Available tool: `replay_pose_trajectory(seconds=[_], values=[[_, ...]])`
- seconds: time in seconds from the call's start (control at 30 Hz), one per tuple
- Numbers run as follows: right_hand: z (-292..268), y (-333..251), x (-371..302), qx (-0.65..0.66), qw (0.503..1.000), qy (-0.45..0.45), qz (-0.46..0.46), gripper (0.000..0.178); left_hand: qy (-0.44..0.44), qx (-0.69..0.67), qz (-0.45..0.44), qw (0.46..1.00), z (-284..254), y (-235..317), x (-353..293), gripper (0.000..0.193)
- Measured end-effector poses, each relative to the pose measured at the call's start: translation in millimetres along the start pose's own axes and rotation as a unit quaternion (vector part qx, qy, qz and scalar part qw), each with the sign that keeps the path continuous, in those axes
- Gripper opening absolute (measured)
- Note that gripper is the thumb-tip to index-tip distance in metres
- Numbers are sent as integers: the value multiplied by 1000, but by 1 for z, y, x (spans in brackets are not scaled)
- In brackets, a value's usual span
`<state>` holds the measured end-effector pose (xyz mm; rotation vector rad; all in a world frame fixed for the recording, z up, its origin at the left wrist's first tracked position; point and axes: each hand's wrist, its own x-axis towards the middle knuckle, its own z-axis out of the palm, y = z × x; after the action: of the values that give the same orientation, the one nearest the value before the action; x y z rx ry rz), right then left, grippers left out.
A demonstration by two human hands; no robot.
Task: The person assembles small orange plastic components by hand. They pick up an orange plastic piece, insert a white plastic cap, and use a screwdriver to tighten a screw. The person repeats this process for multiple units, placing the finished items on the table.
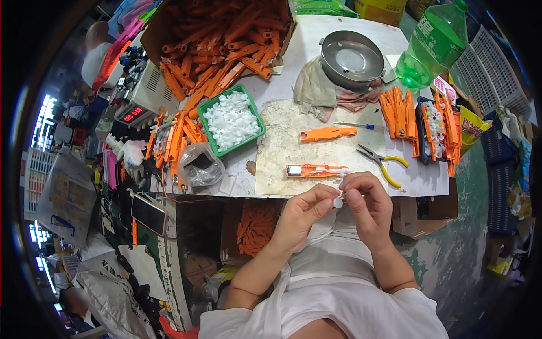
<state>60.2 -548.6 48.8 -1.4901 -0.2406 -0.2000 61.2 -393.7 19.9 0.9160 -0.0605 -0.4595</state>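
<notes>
At the front edge of the table, my left hand [309, 213] and my right hand [368, 210] meet, fingertips pinched together. Between them is a small white plastic part with a round disc [338, 202]; both hands appear to grip it. Just beyond lies an orange plastic housing half [317, 170] with a metallic block and white pieces fitted inside. Farther back rests an orange shell piece [327, 134], apart from the first. A thin screwdriver [370, 126] with a blue handle lies behind it. Yellow-handled pliers [388, 165] sit to the right.
A green basket [263, 131] of small white parts stands left of the worn board [276, 152]. Behind it, a carton [155, 34] overflows with orange shells. A metal bowl [324, 59] on a rag, a green bottle [432, 45] and stacked orange pieces [400, 113] line the back and right.
</notes>
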Motion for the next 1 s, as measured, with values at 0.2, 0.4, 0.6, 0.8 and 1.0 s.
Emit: replay_pose_trajectory(seconds=[0.2,0.4,0.6,0.8,1.0], values=[[1,3,-6,23,999,-26,36,11,-9,-9,-3,1000,0,-3,-2,22],[-1,7,-8,-5,1000,-17,18,10,-27,-46,-11,999,-1,-2,-1,22],[-3,6,-3,-99,993,-44,-48,8,-1,-54,-32,998,0,-2,-3,21],[-5,4,0,-144,984,-68,-76,9,-5,-86,-37,996,0,-2,-6,20],[-6,3,3,-167,975,-93,-110,16,-2,-108,-34,994,2,1,-8,21]])
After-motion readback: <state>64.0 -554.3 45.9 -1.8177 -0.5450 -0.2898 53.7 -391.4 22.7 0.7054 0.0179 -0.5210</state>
